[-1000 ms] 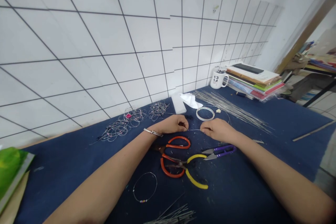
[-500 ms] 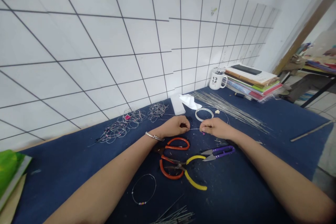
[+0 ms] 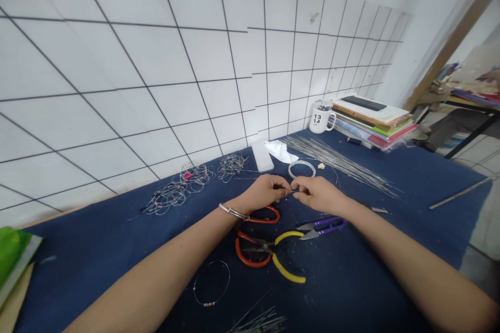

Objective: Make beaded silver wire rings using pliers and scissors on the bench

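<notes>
My left hand (image 3: 265,192) and my right hand (image 3: 316,193) meet fingertip to fingertip above the blue cloth (image 3: 371,270). Both are pinched on a thin silver wire (image 3: 291,190) that barely shows between them. A silver bangle (image 3: 233,212) sits on my left wrist. Just below my hands lie orange-handled scissors (image 3: 253,239), yellow-handled pliers (image 3: 287,265) and purple thread snips (image 3: 322,226). A finished wire ring with small beads (image 3: 211,285) lies near my left forearm.
Tangled beaded wire rings (image 3: 183,184) lie by the tiled wall. A tape roll (image 3: 301,169), a white box (image 3: 262,156), a bundle of straight wires (image 3: 344,164), a mug (image 3: 321,116) and stacked books (image 3: 375,119) sit at the back right. More wires (image 3: 260,321) lie at the front edge.
My hands have drawn together until the fingertips meet; the stretch of wire between them has shrunk. The view has shifted slightly.
</notes>
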A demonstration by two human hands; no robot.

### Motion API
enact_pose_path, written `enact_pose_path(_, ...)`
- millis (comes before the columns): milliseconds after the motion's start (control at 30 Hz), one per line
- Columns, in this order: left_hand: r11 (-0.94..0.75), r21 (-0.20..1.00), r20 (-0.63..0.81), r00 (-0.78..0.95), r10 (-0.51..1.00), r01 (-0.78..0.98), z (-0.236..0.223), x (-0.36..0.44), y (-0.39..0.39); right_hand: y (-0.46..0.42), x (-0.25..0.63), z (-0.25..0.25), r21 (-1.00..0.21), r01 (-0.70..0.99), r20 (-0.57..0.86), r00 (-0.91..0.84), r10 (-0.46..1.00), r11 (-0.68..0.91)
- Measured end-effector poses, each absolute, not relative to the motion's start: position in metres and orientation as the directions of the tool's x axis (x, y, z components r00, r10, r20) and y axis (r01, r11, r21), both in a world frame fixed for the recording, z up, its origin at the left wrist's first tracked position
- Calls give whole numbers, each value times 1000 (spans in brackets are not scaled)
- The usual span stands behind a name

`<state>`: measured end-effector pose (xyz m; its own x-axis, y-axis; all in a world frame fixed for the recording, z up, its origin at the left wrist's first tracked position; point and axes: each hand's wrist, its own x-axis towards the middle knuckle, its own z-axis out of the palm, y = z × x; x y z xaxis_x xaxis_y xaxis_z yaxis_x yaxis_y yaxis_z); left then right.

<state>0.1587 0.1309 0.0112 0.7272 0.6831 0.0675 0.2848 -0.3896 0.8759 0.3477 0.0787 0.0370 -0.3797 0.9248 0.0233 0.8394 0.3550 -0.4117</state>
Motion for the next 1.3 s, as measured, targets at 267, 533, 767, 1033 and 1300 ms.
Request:
enact_pose_path(267,-195,972,43,715,698,132,13,160,133,74,342,44,-261,854,137,-429,893,450)
enact_pose_path(533,-266,955,72,764,642,134,24,147,148,77,360,57,-311,847,120,-415,902,432)
enact_pose_path(767,-442,813,67,692,718,380,14,137,162,87,392,67,-333,878,-14,-368,930,343)
enact_pose_path(1033,-592,723,80,808,583,356,11,149,144,84,412,81,-376,848,-109,-442,891,375)
enact_pose_path(1300,-609,697,62,815,576,378,0,150,145,85,391,65,-366,830,-75,-477,876,420)
